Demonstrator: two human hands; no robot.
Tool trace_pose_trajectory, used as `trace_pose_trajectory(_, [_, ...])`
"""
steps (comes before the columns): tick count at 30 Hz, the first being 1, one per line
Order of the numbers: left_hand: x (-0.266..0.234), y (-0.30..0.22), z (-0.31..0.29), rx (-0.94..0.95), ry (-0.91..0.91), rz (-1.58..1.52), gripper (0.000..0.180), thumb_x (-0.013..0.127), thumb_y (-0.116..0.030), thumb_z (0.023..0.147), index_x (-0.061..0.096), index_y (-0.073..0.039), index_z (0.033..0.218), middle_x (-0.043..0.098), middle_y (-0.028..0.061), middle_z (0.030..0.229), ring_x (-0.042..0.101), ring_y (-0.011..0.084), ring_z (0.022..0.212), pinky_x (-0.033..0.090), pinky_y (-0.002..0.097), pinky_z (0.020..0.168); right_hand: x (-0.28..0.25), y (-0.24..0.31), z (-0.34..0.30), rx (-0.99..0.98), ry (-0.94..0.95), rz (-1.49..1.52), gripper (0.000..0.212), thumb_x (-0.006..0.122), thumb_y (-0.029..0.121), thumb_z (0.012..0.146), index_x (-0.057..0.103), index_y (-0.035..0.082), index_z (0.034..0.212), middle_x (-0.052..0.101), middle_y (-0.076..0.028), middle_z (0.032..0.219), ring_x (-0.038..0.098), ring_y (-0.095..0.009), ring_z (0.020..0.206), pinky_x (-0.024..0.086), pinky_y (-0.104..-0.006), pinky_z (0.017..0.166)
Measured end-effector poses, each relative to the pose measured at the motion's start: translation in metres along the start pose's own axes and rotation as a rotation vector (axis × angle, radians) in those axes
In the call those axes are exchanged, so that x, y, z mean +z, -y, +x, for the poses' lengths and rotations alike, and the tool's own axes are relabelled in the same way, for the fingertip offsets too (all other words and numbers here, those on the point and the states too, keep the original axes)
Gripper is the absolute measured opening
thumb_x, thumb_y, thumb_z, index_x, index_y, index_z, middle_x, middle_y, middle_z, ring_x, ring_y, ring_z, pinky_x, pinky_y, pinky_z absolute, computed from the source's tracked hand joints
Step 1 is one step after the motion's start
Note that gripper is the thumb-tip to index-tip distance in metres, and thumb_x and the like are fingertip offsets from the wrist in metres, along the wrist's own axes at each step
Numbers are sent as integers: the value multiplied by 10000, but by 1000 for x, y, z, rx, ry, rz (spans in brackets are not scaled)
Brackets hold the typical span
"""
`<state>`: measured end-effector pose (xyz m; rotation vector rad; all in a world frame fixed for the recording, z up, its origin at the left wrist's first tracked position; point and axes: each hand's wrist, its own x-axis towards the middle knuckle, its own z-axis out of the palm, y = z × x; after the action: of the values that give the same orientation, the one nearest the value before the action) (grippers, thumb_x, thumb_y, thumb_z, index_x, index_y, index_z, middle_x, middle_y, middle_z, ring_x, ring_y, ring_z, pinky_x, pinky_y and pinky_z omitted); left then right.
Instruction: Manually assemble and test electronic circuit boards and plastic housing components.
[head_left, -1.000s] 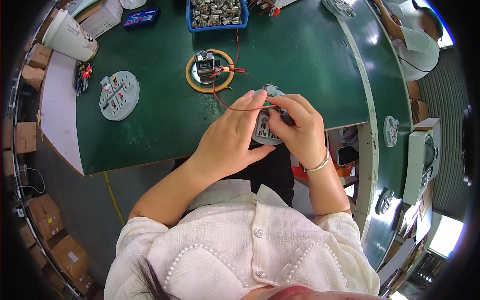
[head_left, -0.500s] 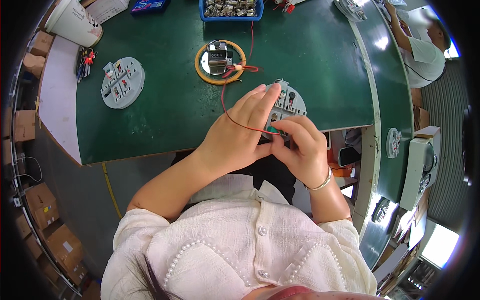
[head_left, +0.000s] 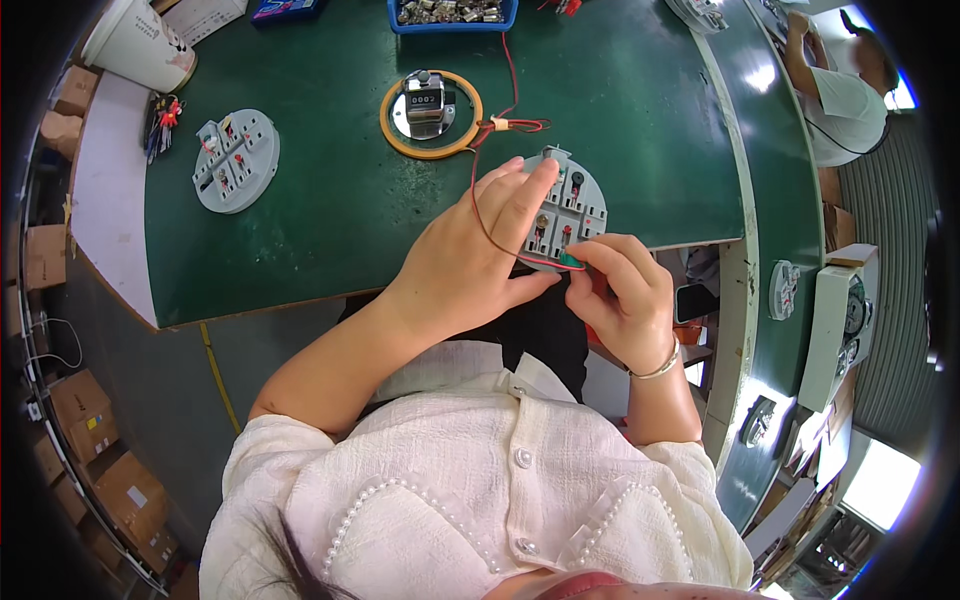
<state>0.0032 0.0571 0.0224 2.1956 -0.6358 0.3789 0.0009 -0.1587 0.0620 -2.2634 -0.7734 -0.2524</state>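
My left hand (head_left: 468,255) grips the left side of a round grey plastic disc (head_left: 592,200), its fingers along the edge and its thumb below. Slots, small metal fittings and red bits cover the disc's face. At the lower right edge of the disc, the fingertips of my right hand (head_left: 632,305) pinch a small green piece (head_left: 571,261) that a thin red wire (head_left: 478,205) runs to. The wire passes over my left hand from a tied bundle beyond it. Whether the green piece touches the disc's fittings, I cannot make out.
A chrome tally counter (head_left: 425,103) sits within a yellow ring (head_left: 388,125) on the green table (head_left: 330,200). Another grey disc (head_left: 255,165) lies left. A blue bin (head_left: 455,27) of metal parts and a white paper bucket (head_left: 140,50) stand farther back. A co-worker (head_left: 845,105) is at far right.
My right hand has moved a little right, away from my left thumb, taking the green piece along. The wire bundle has shifted right, and more of the disc's face shows.
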Motion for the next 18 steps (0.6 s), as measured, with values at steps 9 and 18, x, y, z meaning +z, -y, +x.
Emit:
trace_pose_trajectory(9, [-1,-2,2,27,-14,27,1024,889,-241,760,322,-16,1582,541,220,1406,529,405,1363,497,452,1099,6,1,2,6,-8,-4,296,745,-79,807,725,29,1082,694,-85,1009,653,-124,666,520,-258,571])
trace_pose_trajectory(18, [2,-1,2,39,-30,15,1018,890,-241,754,335,-8,1575,542,221,1399,531,410,1359,502,453,1091,5,-4,1,49,21,24,289,743,-80,809,725,31,1075,688,-74,987,638,-107,657,502,-247,562])
